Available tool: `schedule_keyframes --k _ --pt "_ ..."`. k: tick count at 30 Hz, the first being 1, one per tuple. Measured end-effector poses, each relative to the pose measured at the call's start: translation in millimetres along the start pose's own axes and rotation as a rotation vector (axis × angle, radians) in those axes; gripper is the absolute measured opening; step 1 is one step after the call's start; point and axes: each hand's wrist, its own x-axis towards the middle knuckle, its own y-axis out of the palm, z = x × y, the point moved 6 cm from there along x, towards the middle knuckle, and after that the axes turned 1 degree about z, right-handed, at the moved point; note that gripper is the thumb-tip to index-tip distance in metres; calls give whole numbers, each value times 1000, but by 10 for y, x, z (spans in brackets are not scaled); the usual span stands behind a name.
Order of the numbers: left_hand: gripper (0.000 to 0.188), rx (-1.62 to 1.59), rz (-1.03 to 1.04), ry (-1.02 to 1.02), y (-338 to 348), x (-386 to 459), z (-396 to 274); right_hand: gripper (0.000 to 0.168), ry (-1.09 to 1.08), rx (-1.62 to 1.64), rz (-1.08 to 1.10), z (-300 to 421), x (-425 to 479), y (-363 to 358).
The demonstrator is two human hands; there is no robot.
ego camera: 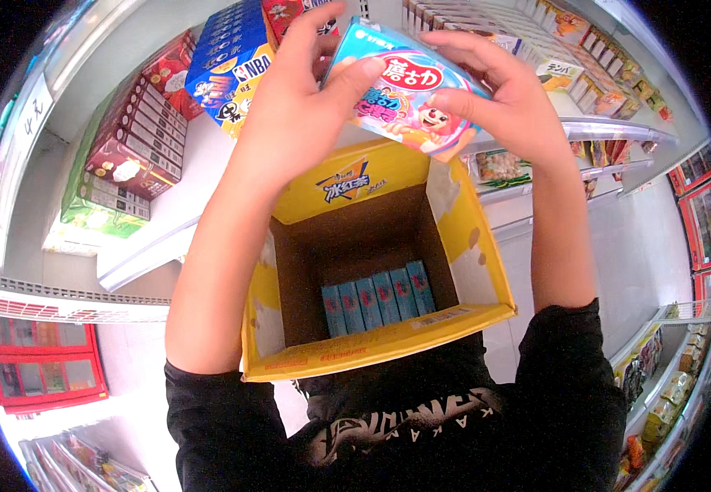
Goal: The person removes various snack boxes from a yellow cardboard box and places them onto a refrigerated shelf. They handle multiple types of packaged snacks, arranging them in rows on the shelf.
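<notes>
Between both hands I hold a light-blue snack box (413, 101) with a cartoon figure and a red oval on its front. My left hand (312, 92) grips its left end, thumb on the front face. The right end is in my right hand (496, 92), its thumb also on the front and its other fingers along the top edge. Below the held box stands a yellow cardboard carton (469, 230) with its flaps spread. Several narrow blue boxes (377, 301) stand in a row at the bottom of the carton. The back of the held box is hidden.
Blue and yellow snack boxes (229, 67) are stacked on the shelf at upper left. Dark red boxes (140, 144) and a green box (100, 203) stand left of them. More packaged boxes (567, 55) fill the upper right shelf. Red-framed glass cabinets (45, 360) stand at far left.
</notes>
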Motion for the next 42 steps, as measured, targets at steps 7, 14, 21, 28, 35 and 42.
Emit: schedule_keyframes --k 7,14,21,28,35,42 --pt "51 327 135 272 -66 -4 73 45 -219 -590 -33 185 83 -116" --pt "77 596 311 185 65 -96 227 42 -290 -574 -90 -139 102 -309" --pt "79 677 460 2 79 -127 507 27 -336 -690 -2 -188 566 -234" --pt "77 780 803 24 263 -331 505 27 -234 -1106 198 -454 1224 -170" --pt "74 772 757 67 288 -349 500 24 -36 -1281 176 -1013 1573 -96" --pt "77 828 801 18 337 -362 409 29 -56 -1324 168 -1832 2084 -113"
